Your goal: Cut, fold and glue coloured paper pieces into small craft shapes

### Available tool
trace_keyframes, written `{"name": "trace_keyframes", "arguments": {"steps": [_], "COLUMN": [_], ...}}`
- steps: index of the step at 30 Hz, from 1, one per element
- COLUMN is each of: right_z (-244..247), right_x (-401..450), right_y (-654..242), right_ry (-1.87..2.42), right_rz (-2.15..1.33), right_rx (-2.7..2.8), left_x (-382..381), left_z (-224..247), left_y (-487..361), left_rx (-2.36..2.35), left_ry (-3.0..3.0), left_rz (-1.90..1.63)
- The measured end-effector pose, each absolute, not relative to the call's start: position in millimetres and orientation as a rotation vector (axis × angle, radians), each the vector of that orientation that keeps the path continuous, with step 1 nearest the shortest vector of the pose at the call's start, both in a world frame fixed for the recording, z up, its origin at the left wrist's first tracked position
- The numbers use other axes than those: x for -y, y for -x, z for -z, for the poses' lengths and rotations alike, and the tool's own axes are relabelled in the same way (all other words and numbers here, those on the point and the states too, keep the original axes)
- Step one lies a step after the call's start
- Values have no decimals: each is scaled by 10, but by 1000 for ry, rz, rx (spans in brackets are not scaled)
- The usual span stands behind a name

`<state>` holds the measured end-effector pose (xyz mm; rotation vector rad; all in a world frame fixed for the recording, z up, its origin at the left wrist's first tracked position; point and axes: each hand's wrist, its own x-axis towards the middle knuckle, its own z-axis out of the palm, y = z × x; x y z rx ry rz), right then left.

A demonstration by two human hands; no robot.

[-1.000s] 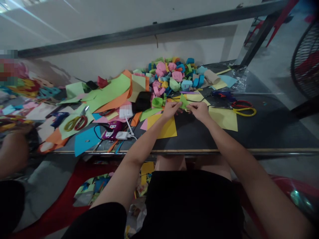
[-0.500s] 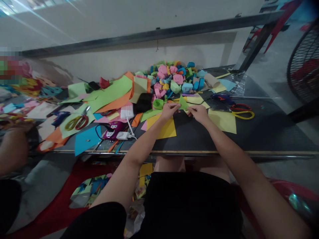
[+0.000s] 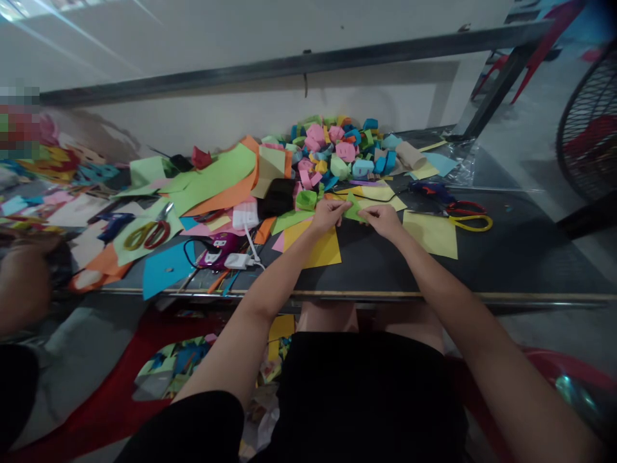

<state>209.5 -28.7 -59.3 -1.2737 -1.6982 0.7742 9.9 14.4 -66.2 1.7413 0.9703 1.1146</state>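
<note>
A small green paper piece (image 3: pixel 354 208) is stretched between my two hands above the dark table. My left hand (image 3: pixel 330 213) pinches its left side, and my right hand (image 3: pixel 383 220) pinches its right side. Left of my left hand sits a folded green paper shape (image 3: pixel 306 200). Yellow-orange sheets (image 3: pixel 322 248) lie under my left forearm, and a pale yellow sheet (image 3: pixel 431 235) lies to the right of my right hand. Behind my hands is a heap of folded colored paper pieces (image 3: pixel 344 152).
Red-and-yellow scissors (image 3: pixel 470 217) and a blue glue gun (image 3: pixel 432 191) lie at right. A purple power strip (image 3: pixel 219 251), more scissors (image 3: pixel 148 235) and paper sheets cover the left. Another person's arm (image 3: pixel 24 283) is at far left. A fan (image 3: pixel 590 128) stands at right.
The green piece between my hands has turned and now looks flatter and wider. My hands have barely moved. The other person's arm at far left has shifted slightly.
</note>
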Motion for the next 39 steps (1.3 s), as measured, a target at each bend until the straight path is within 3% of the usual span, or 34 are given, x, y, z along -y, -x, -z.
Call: {"name": "trace_keyframes", "arguments": {"steps": [13, 28, 32, 39], "right_z": [568, 653, 634, 577], "right_x": [312, 161, 194, 292], "right_y": [-2098, -2193, -2160, -2103], "right_ry": [1237, 1256, 1243, 1256], "right_rz": [-814, -790, -836, -876], "right_rx": [1676, 1292, 1351, 1464], "left_x": [-44, -169, -191, -160], "left_z": [570, 439, 490, 729], "left_y": [-110, 48, -5, -189], "left_rx": [-947, -509, -508, -933], "left_ry": [-1742, -966, -1056, -1597], "left_rz": [-1066, -1095, -1087, -1123]}}
